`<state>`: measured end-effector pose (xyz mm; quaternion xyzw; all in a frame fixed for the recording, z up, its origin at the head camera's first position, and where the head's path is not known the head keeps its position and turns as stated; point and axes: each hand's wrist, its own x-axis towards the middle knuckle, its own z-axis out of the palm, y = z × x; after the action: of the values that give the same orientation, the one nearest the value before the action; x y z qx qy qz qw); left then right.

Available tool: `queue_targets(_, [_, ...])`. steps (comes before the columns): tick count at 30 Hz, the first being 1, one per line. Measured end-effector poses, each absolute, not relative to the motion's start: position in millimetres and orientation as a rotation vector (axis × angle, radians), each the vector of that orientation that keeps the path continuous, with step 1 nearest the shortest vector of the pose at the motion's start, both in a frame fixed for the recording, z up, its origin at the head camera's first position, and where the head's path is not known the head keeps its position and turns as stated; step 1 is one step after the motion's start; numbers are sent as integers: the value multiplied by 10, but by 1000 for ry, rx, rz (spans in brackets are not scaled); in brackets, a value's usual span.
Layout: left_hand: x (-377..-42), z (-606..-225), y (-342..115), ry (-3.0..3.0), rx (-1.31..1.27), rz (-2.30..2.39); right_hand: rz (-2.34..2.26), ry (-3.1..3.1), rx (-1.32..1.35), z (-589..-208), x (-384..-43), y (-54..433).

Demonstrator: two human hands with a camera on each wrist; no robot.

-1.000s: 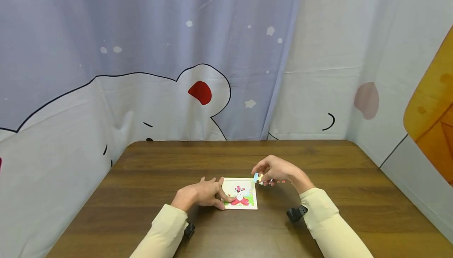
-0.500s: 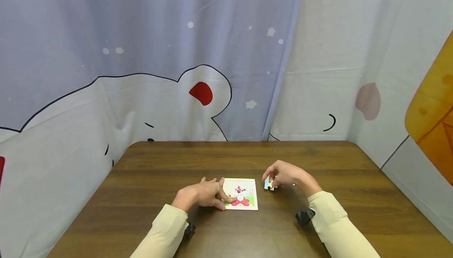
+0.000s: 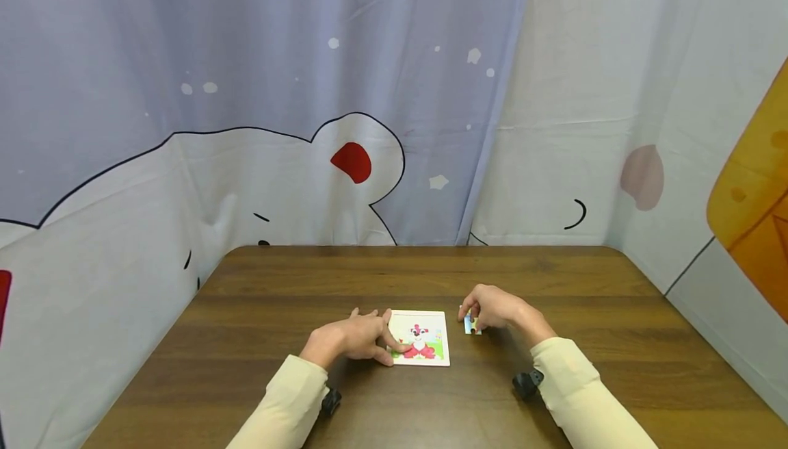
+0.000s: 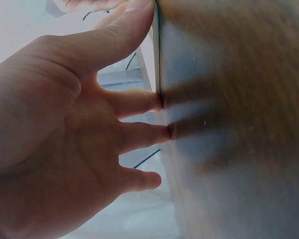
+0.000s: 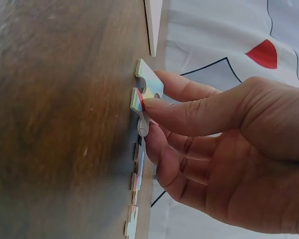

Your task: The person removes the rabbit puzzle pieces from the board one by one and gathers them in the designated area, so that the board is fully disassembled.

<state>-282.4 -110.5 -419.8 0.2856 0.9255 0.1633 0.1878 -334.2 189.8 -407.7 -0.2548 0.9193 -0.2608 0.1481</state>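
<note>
A square picture puzzle with a pale frame (image 3: 447,339) lies on the wooden table, showing a pink-red cartoon animal on green. My left hand (image 3: 353,339) rests against its left side, one finger laid on the picture and the thumb at the near left corner. In the left wrist view the other fingers (image 4: 139,132) stretch straight, tips down at the tabletop. To the right of the frame, my right hand (image 3: 498,307) pinches a pale blue and yellow jigsaw piece (image 5: 148,77) with a red mark, thumb on its face, low over the table.
More loose jigsaw pieces (image 5: 132,219) lie in a line beyond the right hand's fingers, in the right wrist view. The brown table (image 3: 295,278) ends at a printed curtain (image 3: 277,182) behind and to the sides.
My right hand has moved right, away from the frame, and come lower over the table with the jigsaw piece. The left hand stays on the puzzle.
</note>
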Motion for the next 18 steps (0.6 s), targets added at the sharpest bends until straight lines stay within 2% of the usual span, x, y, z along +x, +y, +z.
queue_targets(18, [-2834, -4220, -1114, 2609, 811, 503, -726, 2691, -694, -4086, -3322, 1869])
